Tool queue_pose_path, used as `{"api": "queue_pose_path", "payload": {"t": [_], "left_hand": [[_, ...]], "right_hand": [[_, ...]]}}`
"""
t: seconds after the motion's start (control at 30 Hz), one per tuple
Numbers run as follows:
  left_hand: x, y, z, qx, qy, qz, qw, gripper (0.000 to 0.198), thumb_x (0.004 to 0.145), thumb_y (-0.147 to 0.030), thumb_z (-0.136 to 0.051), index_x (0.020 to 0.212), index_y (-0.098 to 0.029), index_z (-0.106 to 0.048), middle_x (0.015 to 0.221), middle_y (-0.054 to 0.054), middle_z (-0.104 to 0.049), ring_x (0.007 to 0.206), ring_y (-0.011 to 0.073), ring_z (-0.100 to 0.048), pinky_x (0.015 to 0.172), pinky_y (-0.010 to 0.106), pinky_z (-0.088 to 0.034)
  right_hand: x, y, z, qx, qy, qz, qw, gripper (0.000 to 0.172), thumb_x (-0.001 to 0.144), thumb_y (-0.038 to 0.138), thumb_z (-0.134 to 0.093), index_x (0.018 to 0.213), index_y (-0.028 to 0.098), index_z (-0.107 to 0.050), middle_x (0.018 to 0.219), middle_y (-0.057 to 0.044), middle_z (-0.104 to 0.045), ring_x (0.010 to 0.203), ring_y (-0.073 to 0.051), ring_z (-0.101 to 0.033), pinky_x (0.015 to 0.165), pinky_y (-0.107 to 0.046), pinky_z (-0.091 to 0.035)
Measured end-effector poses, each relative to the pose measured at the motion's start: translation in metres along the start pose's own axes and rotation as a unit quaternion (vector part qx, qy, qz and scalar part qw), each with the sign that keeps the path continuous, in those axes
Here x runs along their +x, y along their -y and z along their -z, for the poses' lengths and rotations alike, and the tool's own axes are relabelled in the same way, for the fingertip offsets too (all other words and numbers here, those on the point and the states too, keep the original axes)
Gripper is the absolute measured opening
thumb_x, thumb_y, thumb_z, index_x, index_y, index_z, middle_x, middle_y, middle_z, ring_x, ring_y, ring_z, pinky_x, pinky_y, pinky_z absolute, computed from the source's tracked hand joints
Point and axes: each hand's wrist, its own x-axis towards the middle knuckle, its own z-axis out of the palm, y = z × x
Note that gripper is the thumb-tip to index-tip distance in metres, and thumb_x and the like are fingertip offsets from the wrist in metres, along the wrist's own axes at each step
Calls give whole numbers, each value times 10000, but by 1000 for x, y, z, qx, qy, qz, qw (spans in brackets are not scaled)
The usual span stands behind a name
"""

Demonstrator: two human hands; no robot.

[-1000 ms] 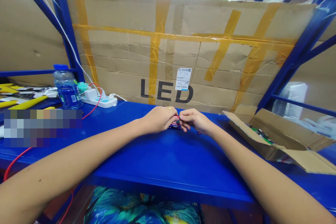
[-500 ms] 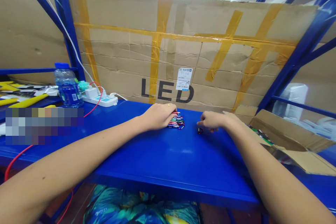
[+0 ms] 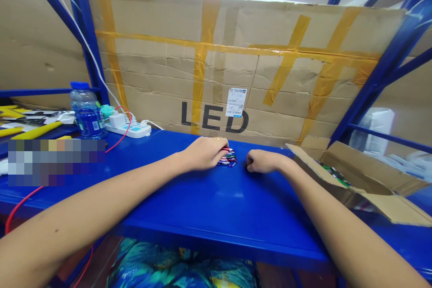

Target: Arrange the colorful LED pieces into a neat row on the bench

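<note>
A: left hand [image 3: 204, 153] rests on the blue tabletop [image 3: 216, 202], fingers curled around a bundle of small colored clips [image 3: 227, 157], probably to keep them bunched together.

B: and the right hand [image 3: 261, 161]?

A: just beside the bundle, closed in a loose fist. Can't tell if anything's inside. An open cardboard box [image 3: 357, 180] sits near it, handy for that hand.

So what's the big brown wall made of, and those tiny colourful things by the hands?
The brown wall looks like matte corrugated cardboard: creased, taped with yellowish tape. The little colourful things at the left hand look like shiny metal, since they glint, though they're too small to be sure. The right hand is closed beside them.
</note>
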Motion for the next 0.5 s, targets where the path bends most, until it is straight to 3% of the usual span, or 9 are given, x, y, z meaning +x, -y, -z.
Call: {"api": "queue_pose_path", "payload": {"t": [0.1, 0.17, 0.33, 0.5], "left_hand": [[0, -1, -2, -17, -9, 3, 1000, 216, 953, -252, -428, 1107, -154, -543, 1030, 101, -685, 919, 233, -659, 767, 353, -498], [-1, -3, -2, -41, -27, 7, 999, 248, 950, -238, -433, 1170, -154, -511, 1103, 114, -673, 980, 237, -652, 813, 364, -501], [0, -9, -3, -89, -25, 8, 996, 229, 956, -251, -438, 1151, -179, -532, 1079, 94, -689, 963, 231, -657, 800, 357, -498], [1, -9, -5, -106, -10, 14, 994, 181, 944, -281, -480, 1035, -177, -596, 990, 75, -703, 885, 210, -658, 752, 318, -476]], "right_hand": [[-6, 5, 6, 121, 34, 16, 992, 105, 673, 181, -632, 592, 167, -567, 573, -29, -640, 487, -130, -567, 454, -244, -416], [-12, 12, 9, 251, 75, 66, 963, 87, 720, 221, -610, 688, 168, -549, 703, -55, -689, 585, -153, -633, 536, -268, -493], [-18, 24, 7, 404, 109, 150, 896, 168, 774, 288, -650, 784, 165, -536, 700, -15, -641, 579, -122, -610, 569, -272, -512], [-12, 26, -1, 437, 95, 159, 880, 193, 787, 317, -665, 757, 152, -569, 656, 10, -574, 540, -103, -553, 553, -271, -501]]}}
